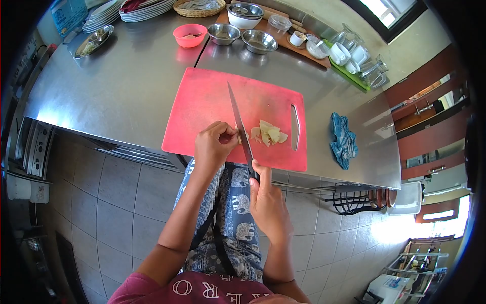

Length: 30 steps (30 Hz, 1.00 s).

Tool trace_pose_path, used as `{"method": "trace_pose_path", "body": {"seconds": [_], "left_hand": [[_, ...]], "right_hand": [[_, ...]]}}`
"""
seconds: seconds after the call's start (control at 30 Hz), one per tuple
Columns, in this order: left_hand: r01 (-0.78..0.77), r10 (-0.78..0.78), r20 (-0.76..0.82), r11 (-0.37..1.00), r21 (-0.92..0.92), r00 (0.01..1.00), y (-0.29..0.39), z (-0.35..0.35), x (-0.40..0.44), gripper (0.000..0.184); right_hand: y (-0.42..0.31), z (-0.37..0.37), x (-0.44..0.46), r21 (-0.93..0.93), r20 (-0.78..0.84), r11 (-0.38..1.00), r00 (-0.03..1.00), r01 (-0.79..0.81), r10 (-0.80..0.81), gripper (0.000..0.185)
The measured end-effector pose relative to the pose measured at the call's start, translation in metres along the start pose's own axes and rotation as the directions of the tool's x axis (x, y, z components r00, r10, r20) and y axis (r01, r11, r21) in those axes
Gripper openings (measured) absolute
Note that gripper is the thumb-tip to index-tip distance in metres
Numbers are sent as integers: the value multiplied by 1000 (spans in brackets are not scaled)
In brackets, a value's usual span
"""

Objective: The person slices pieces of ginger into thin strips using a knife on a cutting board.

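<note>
My right hand (266, 202) is wrapped round the dark handle of a long knife (238, 114), at the near edge of a pink cutting board (202, 96). The blade points away from me over the board. Left of the blade, my left hand (216, 143) has its fingers bent together on a small pale piece, mostly hidden by the fingertips. Just right of the blade lies a small heap of pale yellow slices (270, 134).
Behind the board stand a pink bowl (190, 35) and steel bowls (259, 41). A blue cloth (342, 140) lies to the right. White cups (340, 53) and glass jugs sit on a green tray at the back right. Stacked plates (147, 11) are at the back left.
</note>
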<state>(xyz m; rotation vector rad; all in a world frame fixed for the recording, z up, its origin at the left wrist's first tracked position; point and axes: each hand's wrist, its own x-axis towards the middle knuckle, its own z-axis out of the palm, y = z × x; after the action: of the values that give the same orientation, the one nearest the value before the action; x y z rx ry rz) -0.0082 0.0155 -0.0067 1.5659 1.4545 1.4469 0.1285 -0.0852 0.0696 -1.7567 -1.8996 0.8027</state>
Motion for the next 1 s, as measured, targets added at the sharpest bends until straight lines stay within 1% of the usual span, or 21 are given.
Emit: {"method": "trace_pose_path", "body": {"seconds": [0.13,0.23,0.33,0.43,0.53,0.73,0.83,0.93,1.0], "left_hand": [[5,-5,8,1000,-13,1000,-3,0,0,12],[3,-3,11,1000,-26,1000,-5,1,0,12],[-6,6,7,1000,-24,1000,-4,1,-1,12],[-25,25,5,1000,3,1000,-2,-1,0,12],[-33,33,7,999,28,999,-3,-1,1,12],[-3,2,14,999,38,1000,3,-3,1,11],[-12,12,7,998,58,1000,6,-4,1,12],[-23,22,5,998,64,1000,6,-4,1,12],[-21,21,4,998,63,1000,5,-3,2,12]], "right_hand": [[5,0,-4,39,-18,999,999,31,-30,33],[-4,-3,-5,-16,37,998,998,-55,56,33],[-1,3,-6,-16,-46,999,998,36,-37,31],[-2,-2,-8,-59,16,998,1000,-26,27,30],[-2,-2,-12,-95,34,994,998,-47,50,33],[2,1,-15,-66,18,998,1000,-11,12,34],[0,0,-20,-103,46,994,998,-47,52,34],[-4,-4,-25,-117,46,992,998,-42,48,32],[-3,-7,-30,-118,72,991,995,-57,65,34]]}}
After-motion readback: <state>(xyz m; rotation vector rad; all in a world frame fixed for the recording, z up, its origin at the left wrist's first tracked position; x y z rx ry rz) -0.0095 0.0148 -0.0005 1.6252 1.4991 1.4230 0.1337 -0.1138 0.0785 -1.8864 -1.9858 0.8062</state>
